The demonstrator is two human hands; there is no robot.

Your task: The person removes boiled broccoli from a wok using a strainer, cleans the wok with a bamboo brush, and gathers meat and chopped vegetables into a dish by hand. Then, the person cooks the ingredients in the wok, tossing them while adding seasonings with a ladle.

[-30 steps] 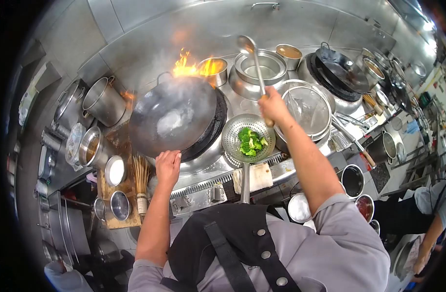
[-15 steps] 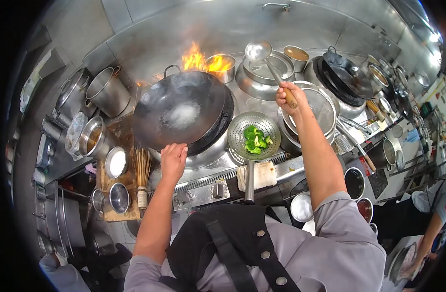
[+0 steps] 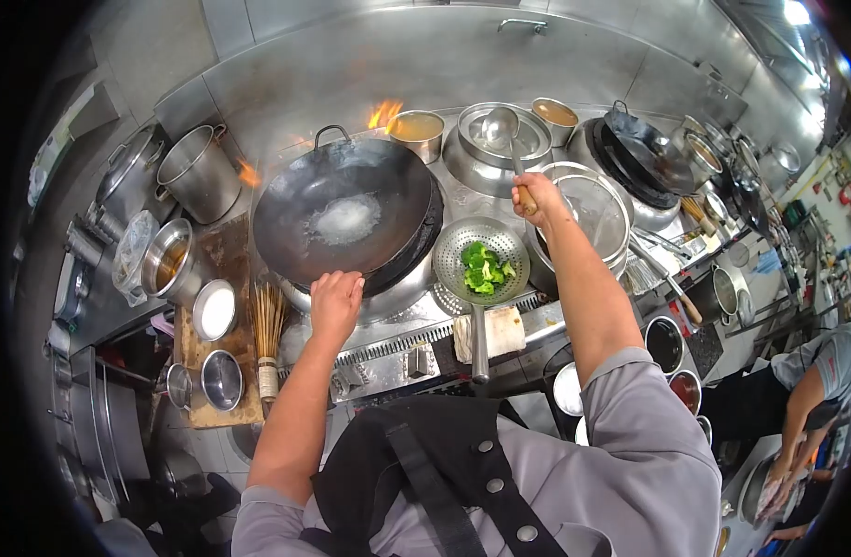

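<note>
Two hands: left hand (image 3: 336,302) closed over near rim of round black metal wok (image 3: 295,209), on black-ringed burner (image 3: 431,232), whitish pool (image 3: 344,220) inside | right hand (image 3: 539,199) gripping wood-handled steel ladle (image 3: 500,127), bowl lowered over round silver pot (image 3: 479,174) | orange flames (image 3: 385,114) shrunk; flare-up easing, we judge.

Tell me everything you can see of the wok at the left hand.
The wok is wide and round, its dark surface looking like metal. A loop handle stands at its far rim. A whitish, cloudy patch lies in the middle, seemingly liquid or foam. The wok opens upward, perhaps slightly tilted, over a black burner ring that shows along its right and near sides. The left hand is closed at its near rim, hiding whatever it grips there.
</note>
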